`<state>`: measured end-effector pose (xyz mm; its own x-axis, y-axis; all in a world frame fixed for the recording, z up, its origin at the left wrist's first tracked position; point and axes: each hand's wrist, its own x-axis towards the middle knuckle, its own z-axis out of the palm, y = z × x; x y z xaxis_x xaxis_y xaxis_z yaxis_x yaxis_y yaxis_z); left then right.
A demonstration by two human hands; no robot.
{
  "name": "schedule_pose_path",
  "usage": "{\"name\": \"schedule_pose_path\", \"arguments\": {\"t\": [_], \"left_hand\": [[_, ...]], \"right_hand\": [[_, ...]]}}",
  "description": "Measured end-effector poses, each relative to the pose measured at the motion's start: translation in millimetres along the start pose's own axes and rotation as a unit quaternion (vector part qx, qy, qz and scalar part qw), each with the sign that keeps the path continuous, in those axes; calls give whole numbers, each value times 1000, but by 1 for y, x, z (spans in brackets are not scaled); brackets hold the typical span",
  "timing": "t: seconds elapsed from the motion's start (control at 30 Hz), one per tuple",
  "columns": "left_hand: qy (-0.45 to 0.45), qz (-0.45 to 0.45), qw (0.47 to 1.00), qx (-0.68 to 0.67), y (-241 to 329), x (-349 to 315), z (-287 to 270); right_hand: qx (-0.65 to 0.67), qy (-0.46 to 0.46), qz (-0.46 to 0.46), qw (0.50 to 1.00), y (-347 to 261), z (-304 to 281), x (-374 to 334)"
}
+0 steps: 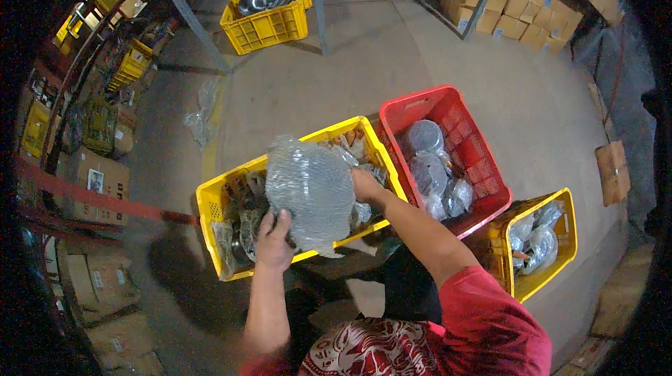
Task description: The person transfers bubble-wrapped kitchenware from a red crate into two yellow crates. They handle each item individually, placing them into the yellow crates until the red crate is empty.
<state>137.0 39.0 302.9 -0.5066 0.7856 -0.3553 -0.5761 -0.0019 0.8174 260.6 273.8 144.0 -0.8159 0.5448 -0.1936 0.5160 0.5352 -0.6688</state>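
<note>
A large rounded bundle in clear bubble wrap (308,187) is held up over a yellow crate (211,216). My left hand (274,242) grips its lower left edge, thumb on the near side and the other fingers mostly hidden. At its right side my right hand (367,188) is closed, with the fingertips out of sight. What the wrap covers cannot be made out. Inside the yellow crate lie dark wrapped items (248,225) on the left and more plastic-wrapped pieces (353,144) at the far right.
Against the yellow crate's right side stands a red crate (483,159) with wrapped round items (427,173). Another yellow crate (574,236) sits at the right. Farther off are a yellow crate with metal cookware (266,30), posts (185,9), stacked cartons (532,12) and loose plastic (203,114).
</note>
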Motion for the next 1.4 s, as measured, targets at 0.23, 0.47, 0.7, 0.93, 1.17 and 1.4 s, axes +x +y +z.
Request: {"name": "schedule_pose_path", "arguments": {"t": [0.23, 0.47, 0.7, 0.93, 1.17, 1.4], "left_hand": [[-88, 3, 986, 139, -22, 29, 57], [-68, 102, 950, 286, -92, 114, 123], [48, 140, 939, 310, -143, 131, 150], [12, 106, 895, 432, -136, 121, 149], [-1, 141, 908, 394, -139, 123, 150], [-24, 87, 938, 334, -106, 222, 141]], "right_hand": [[-214, 96, 112, 966, 70, 2, 25], [-43, 141, 194, 970, 127, -26, -6], [436, 190, 139, 869, 146, -21, -65], [433, 295, 83, 848, 45, -93, -102], [-106, 178, 160, 965, -51, -131, -31], [-238, -51, 191, 951, -46, -170, 87]]}}
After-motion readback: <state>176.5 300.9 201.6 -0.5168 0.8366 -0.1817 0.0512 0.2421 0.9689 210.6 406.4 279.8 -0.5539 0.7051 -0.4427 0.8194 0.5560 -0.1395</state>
